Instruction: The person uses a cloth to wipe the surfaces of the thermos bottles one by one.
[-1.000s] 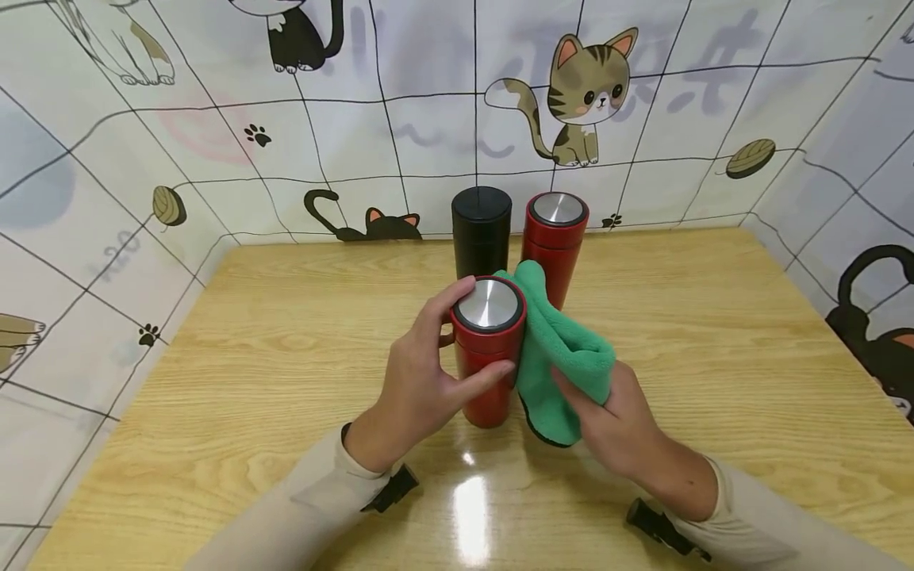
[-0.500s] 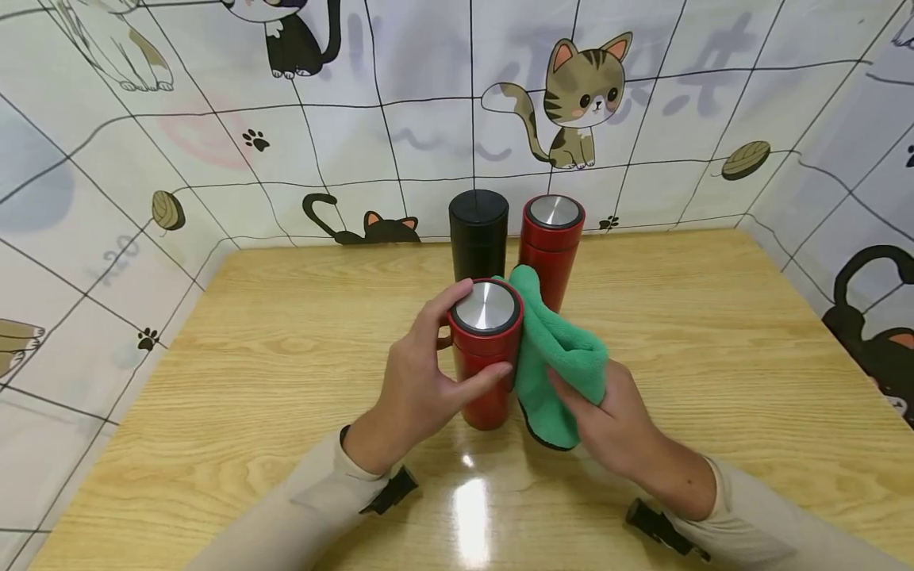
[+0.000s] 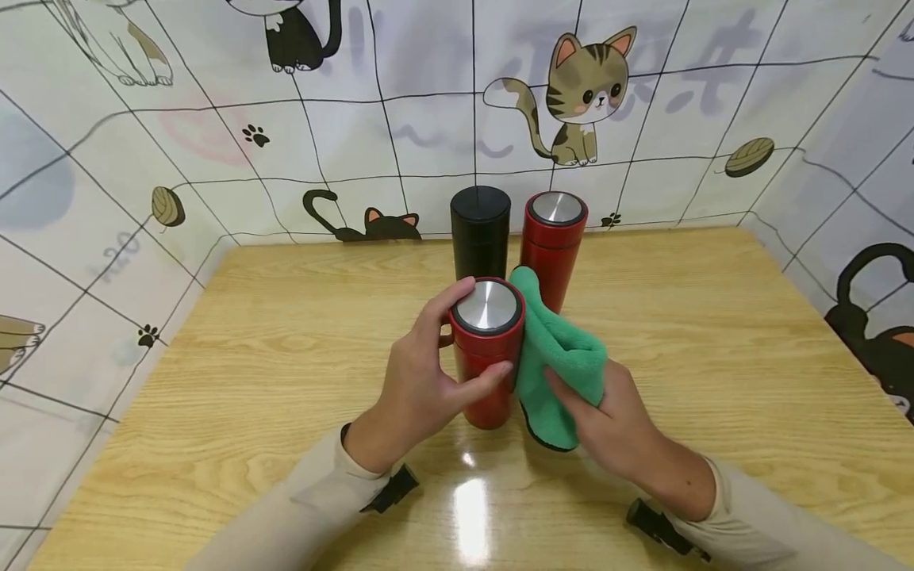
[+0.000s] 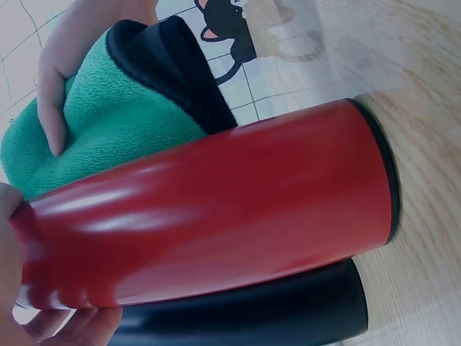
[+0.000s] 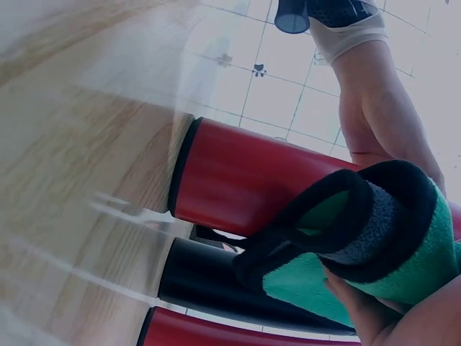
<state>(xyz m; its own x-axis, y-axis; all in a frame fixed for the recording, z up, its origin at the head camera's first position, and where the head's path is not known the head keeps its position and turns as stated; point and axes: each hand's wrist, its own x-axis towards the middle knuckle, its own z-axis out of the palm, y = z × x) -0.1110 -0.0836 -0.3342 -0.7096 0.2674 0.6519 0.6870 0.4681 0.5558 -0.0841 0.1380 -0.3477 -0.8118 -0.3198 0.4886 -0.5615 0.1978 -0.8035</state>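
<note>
A red thermos bottle [image 3: 489, 357] with a brushed steel lid top stands upright on the wooden table. My left hand [image 3: 421, 381] grips it around its upper part, thumb across the front. In my right hand [image 3: 621, 420] is a folded green cloth [image 3: 560, 357] with black edging, pressed to the bottle's right side. The left wrist view has the cloth [image 4: 122, 122] lying along the red thermos [image 4: 209, 209], whose dark base meets the table. From the right wrist, the cloth [image 5: 310, 288] covers part of the bottle [image 5: 245, 173], with the left hand beyond.
Behind the held bottle stand a black thermos [image 3: 481, 238] and a second red thermos [image 3: 553, 246], side by side near the back wall. Cat-patterned sheeting [image 3: 400, 143] closes in the back and both sides of the wooden table [image 3: 286, 333].
The cloth's far tip, which reached behind the bottle's top, has drawn back slightly toward the right hand. The left hand and the bottle stay in place.
</note>
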